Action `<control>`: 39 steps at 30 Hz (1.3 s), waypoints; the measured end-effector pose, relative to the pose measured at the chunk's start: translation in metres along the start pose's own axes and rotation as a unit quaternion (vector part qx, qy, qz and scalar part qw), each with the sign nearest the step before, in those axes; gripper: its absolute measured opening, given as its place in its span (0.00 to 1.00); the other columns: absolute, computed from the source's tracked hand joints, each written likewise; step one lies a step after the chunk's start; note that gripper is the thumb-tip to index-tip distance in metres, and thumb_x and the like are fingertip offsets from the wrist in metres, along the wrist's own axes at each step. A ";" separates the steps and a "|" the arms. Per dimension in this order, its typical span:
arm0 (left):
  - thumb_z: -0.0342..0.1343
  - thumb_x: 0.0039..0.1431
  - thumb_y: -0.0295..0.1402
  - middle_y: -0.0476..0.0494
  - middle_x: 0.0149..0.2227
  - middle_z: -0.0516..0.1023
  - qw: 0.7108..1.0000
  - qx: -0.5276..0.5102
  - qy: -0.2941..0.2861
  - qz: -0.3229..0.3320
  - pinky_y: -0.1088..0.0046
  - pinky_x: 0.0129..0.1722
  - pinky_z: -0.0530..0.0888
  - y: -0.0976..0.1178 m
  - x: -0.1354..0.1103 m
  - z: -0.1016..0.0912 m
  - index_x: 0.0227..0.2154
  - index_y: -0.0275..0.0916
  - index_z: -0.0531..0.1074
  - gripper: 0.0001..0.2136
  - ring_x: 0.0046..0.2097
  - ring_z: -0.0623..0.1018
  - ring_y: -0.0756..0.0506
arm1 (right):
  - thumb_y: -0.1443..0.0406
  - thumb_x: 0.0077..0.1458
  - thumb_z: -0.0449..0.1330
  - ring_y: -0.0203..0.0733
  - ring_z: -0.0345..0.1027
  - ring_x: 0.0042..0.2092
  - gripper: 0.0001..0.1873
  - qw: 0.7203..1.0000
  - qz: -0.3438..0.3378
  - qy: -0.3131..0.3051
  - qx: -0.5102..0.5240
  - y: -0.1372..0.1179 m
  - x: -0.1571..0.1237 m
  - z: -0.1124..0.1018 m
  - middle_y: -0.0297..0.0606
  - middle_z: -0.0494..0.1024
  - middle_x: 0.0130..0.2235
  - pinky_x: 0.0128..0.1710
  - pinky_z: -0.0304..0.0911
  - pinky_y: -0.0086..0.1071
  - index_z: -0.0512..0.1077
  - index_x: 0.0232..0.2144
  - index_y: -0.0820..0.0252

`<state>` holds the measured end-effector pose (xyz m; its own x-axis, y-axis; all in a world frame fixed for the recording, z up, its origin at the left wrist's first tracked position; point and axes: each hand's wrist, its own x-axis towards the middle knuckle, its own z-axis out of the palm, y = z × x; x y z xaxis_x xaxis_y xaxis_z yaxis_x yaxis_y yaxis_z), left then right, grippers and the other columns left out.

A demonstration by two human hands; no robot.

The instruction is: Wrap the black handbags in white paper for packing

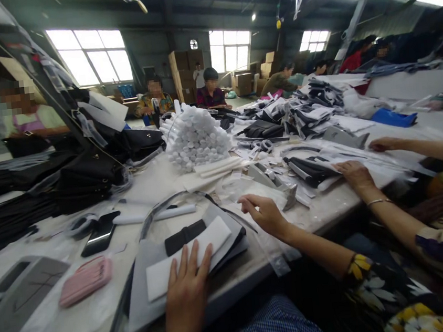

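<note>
My left hand (187, 291) lies flat, fingers spread, on a white foam strip (187, 256). The strip rests on a stack of grey panels (148, 295) with a black strap piece (184, 237) at the table's near edge. My right hand (266, 215) is farther right, fingers loosely apart, resting on clear plastic film (272, 250) beside a grey cut piece (274, 179). It holds nothing that I can see.
A neighbour's two hands (359, 173) rest on black parts at the right. On the left lie a phone (100, 233), a pink case (85, 279) and black bags (88, 175). A heap of white foam rolls (197, 137) stands mid-table. More people sit at the far end.
</note>
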<state>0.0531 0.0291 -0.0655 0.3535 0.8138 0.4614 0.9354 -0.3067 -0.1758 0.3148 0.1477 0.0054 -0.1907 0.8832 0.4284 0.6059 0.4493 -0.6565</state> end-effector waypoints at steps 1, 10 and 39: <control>0.49 0.65 0.27 0.42 0.68 0.59 1.000 -0.001 -0.002 -0.001 0.49 0.59 0.68 0.001 0.000 -0.001 0.67 0.50 0.54 0.29 0.66 0.64 0.32 | 0.55 0.68 0.48 0.39 0.73 0.32 0.21 1.000 0.025 -0.011 -0.006 -0.007 -0.013 -0.002 0.35 0.78 0.28 0.36 0.63 0.31 0.75 0.33 0.58; 0.48 0.65 0.25 0.38 0.68 0.60 0.999 -0.022 -0.028 0.002 0.42 0.59 0.66 0.006 0.009 -0.008 0.65 0.46 0.61 0.26 0.66 0.62 0.28 | 0.42 0.59 0.55 0.43 0.77 0.35 0.28 0.932 0.279 -0.181 0.145 0.004 -0.076 0.018 0.39 0.80 0.31 0.38 0.71 0.35 0.72 0.42 0.60; 0.55 0.64 0.30 0.36 0.66 0.64 0.989 -0.087 0.116 -0.043 0.58 0.62 0.66 -0.020 0.004 -0.013 0.70 0.45 0.44 0.36 0.64 0.68 0.37 | 0.54 0.63 0.58 0.45 0.77 0.43 0.17 0.944 0.133 -0.168 0.250 -0.042 -0.028 -0.002 0.42 0.81 0.41 0.47 0.73 0.41 0.75 0.41 0.62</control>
<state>0.0359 0.0319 -0.0487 0.2445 0.7122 0.6580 0.9412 -0.3375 0.0156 0.2963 0.1033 0.0226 -0.3678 0.9290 0.0420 0.2426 0.1394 -0.9600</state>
